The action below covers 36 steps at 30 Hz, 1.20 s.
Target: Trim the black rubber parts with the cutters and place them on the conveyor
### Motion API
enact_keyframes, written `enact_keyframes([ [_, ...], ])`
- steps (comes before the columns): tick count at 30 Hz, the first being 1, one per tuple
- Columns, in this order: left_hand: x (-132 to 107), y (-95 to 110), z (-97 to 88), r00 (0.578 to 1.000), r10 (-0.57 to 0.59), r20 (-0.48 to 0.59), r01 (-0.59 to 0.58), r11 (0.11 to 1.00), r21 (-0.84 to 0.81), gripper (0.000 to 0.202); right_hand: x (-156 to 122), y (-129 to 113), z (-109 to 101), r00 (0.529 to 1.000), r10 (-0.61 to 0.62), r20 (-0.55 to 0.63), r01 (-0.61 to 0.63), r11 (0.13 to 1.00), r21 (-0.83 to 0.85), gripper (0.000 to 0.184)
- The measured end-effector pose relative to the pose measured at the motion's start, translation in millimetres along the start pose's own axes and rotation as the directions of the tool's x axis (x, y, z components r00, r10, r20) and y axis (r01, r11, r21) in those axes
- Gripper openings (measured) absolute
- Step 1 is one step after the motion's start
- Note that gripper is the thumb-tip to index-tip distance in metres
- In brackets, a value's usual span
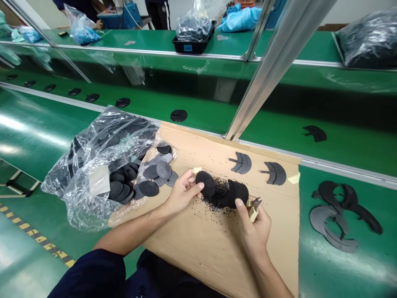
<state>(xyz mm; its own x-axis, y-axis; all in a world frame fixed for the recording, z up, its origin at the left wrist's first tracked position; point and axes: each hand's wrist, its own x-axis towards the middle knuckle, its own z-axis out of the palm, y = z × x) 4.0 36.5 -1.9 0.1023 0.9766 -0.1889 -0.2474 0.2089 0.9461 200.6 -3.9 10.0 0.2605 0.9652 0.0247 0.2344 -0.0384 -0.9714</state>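
My left hand (184,190) pinches a black oval disc (205,184) with raised marks on its face; a yellow wrap covers one fingertip. My right hand (256,231) grips a black curved plastic part (237,194) by its edge. Also in that hand sits a small metal tool (256,203), which looks like nippers, jaws pointing away; yellow patches show beside it. The disc and the curved part are held close together. Beneath them, many black plastic crumbs (214,203) are scattered over a cardboard sheet (201,240). Two similar curved parts (242,163) (275,173) lie further back on the cardboard.
A clear plastic bag (83,165) spills black oval discs (150,188) at the left. Ring-shaped black pieces (330,219) lie on the green table at right. Behind, a green belt (204,120) carries several black parts. A metal post (266,74) rises by the cardboard's back edge.
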Motion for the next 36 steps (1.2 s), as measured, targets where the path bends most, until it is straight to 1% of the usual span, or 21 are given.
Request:
enact_keyframes([
  [4, -6.8, 0.1, 3.4, 0.996, 0.086, -0.040, -0.084, 0.996, 0.041, 0.042, 0.6, 1.0, 0.5, 1.000, 0.013, -0.022, -0.013, 1.000, 0.002, 0.043],
  [6, -9.6, -2.5, 4.5, 0.995, 0.096, -0.033, -0.094, 0.993, 0.071, 0.042, -0.2, 2.6, 1.7, 1.000, 0.023, -0.011, -0.023, 1.000, 0.017, 0.041],
  [9, -13.6, -8.3, 5.2, 0.997, 0.081, 0.006, -0.081, 0.985, 0.151, 0.039, -3.8, 4.5, 4.9, 0.994, 0.028, 0.104, -0.035, 0.997, 0.070, 0.035],
  [11, -16.0, -12.2, 5.4, 0.996, 0.093, 0.006, -0.092, 0.967, 0.239, 0.034, -7.1, 4.9, 6.8, 0.984, 0.024, 0.179, -0.042, 0.995, 0.094, 0.033],
  [13, -17.7, -15.4, 5.6, 0.995, 0.102, -0.001, -0.097, 0.947, 0.305, 0.032, -9.8, 4.5, 7.9, 0.979, 0.025, 0.201, -0.045, 0.995, 0.093, 0.032],
  [16, -18.8, -18.2, 6.1, 0.995, 0.100, -0.004, -0.094, 0.939, 0.330, 0.031, -11.1, 2.9, 7.9, 0.979, 0.027, 0.200, -0.046, 0.995, 0.088, 0.032],
  [20, -18.8, -18.9, 8.2, 0.991, 0.133, -0.026, -0.118, 0.942, 0.313, 0.033, -10.9, 1.4, 7.7, 0.979, 0.021, 0.201, -0.040, 0.995, 0.089, 0.034],
  [26, -17.6, -19.5, 9.4, 0.996, 0.090, -0.012, -0.084, 0.967, 0.241, 0.037, -12.3, 3.4, 7.6, 0.978, -0.002, 0.209, -0.013, 0.997, 0.074, 0.034],
  [29, -16.1, -19.7, 8.3, 0.992, 0.119, 0.033, -0.124, 0.965, 0.230, 0.034, -12.3, 4.5, 6.8, 0.975, -0.016, 0.220, 0.005, 0.999, 0.051, 0.034],
  [33, -13.9, -18.0, 9.8, 0.980, 0.145, 0.133, -0.161, 0.980, 0.117, 0.031, -11.9, 6.3, 6.8, 0.974, -0.039, 0.225, 0.028, 0.998, 0.052, 0.032],
  [36, -12.4, -15.1, 10.5, 0.972, 0.178, 0.151, -0.190, 0.979, 0.070, 0.030, -12.0, 7.4, 6.8, 0.972, -0.051, 0.231, 0.043, 0.998, 0.037, 0.032],
])
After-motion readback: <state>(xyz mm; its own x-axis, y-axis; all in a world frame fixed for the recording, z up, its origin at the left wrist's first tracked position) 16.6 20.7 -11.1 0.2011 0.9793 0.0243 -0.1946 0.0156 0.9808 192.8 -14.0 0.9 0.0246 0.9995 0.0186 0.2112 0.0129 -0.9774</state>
